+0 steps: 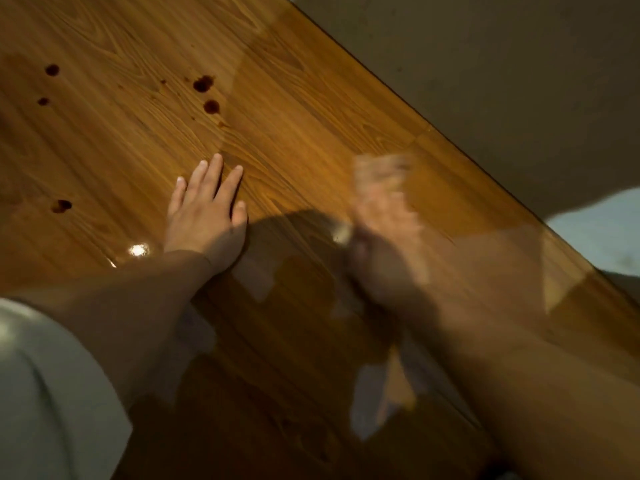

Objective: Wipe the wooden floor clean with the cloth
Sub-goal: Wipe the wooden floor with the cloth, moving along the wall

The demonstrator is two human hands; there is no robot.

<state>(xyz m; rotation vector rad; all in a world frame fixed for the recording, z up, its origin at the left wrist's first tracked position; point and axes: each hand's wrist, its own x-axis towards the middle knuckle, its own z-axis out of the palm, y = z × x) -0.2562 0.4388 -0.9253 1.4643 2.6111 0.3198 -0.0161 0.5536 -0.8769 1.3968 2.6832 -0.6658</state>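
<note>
The wooden floor [294, 109] fills the view, its planks running diagonally. Several dark red-brown drops [202, 83] lie on it at upper left, with one more drop [61, 205] lower left. My left hand [204, 213] rests flat on the floor with straight, spread fingers. My right hand [384, 216] is at centre right, heavily blurred by motion. A small pale patch [343, 233] at its left edge may be the cloth; whether the hand grips it cannot be told.
A grey wall or baseboard [502, 81] runs along the floor's upper right edge. A pale blue-white patch [602, 230] shows at the right. My light sleeve [41, 393] is at lower left. A bright light glint [138, 250] sits beside my left wrist.
</note>
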